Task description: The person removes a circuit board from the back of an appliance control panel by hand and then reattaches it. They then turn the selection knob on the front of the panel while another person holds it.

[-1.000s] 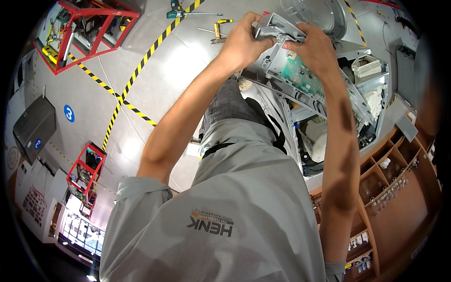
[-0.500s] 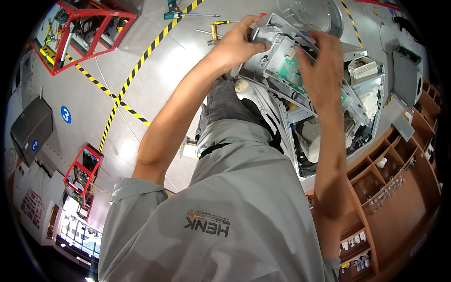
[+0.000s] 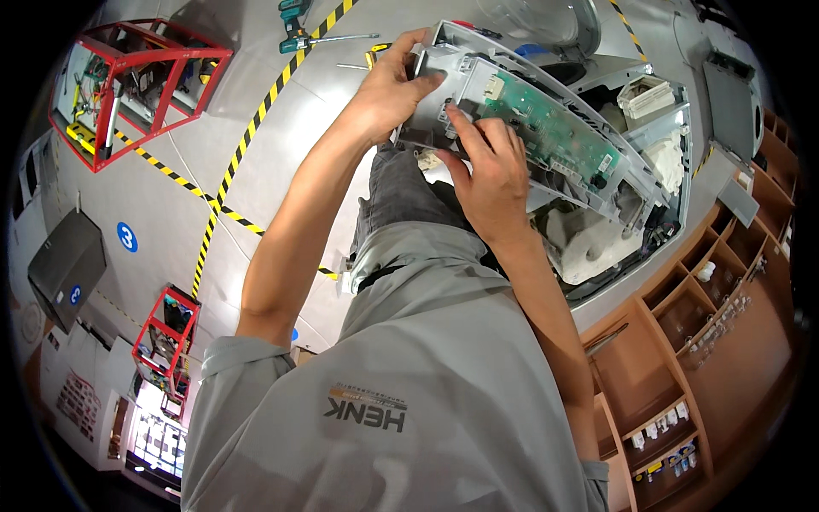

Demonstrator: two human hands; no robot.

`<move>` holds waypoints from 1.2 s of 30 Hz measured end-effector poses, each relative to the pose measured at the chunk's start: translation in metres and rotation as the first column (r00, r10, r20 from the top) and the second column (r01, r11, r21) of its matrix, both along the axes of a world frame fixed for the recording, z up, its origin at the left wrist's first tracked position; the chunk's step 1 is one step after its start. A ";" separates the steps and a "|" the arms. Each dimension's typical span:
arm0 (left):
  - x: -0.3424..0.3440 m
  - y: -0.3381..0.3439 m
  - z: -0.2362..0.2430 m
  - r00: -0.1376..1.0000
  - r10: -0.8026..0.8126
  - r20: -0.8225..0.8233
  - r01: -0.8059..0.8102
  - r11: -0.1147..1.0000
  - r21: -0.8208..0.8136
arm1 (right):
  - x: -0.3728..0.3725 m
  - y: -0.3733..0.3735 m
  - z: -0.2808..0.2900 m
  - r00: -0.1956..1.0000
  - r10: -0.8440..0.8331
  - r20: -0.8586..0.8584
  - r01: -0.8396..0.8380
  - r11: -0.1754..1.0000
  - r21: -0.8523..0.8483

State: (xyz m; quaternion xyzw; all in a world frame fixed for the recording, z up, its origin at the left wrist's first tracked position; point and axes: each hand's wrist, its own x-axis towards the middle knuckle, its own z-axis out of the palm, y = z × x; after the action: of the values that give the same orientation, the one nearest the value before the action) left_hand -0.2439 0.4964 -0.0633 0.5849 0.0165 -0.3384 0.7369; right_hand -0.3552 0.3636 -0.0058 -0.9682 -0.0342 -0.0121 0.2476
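Note:
A long grey plastic control panel [image 3: 437, 61] lies tilted over an opened washing machine [image 3: 597, 256], its inner side up. A green circuit board [image 3: 546, 124] sits inside it under a clear cover. My left hand [image 3: 388, 98] grips the panel's left end, thumb on top and fingers round the far edge. Close by, my right hand [image 3: 495, 175] reaches over the near edge. Its index fingertip touches a small fitting by the board's left end, and its thumb stands apart from that finger. The right palm hides part of the near edge.
A clear round door [image 3: 546, 21] lies beyond the machine. Toward the upper left are a green cordless driver [image 3: 294, 38] with a long bit and a yellow-handled tool [image 3: 375, 55]. Red-framed tool carts [image 3: 128, 60] stand left; brown compartment shelving [image 3: 682, 341] is at right.
My right hand has moved left and nearer me, from above the board to the panel's left part. More of the board shows. My left hand still holds the panel's end.

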 end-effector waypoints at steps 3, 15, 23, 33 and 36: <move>-0.002 0.000 -0.006 1.000 0.013 0.001 -0.013 1.000 -0.008 | -0.004 0.001 0.000 0.999 -0.045 -0.028 0.047 0.996 0.074; -0.002 -0.003 -0.007 0.997 0.051 -0.050 -0.051 0.999 0.000 | -0.021 -0.029 0.001 0.999 -0.034 0.041 0.042 0.971 -0.235; -0.003 -0.004 -0.008 0.995 0.079 -0.067 -0.080 0.996 -0.024 | -0.025 -0.020 -0.008 0.997 -0.062 0.051 0.073 0.963 -0.258; 0.003 -0.007 -0.001 0.997 0.057 -0.046 -0.053 0.995 0.082 | -0.042 -0.041 -0.004 0.986 -0.151 0.071 0.156 0.985 -0.076; 0.004 -0.005 -0.006 0.997 0.045 -0.065 -0.039 0.994 0.099 | -0.054 -0.070 0.000 0.944 -0.297 0.142 0.314 0.943 -0.110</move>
State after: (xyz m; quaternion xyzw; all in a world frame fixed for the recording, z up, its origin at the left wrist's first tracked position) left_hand -0.2396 0.4915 -0.0698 0.6080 0.0699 -0.3410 0.7136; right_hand -0.4096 0.2939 -0.0056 -0.9732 0.1007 -0.1080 0.1761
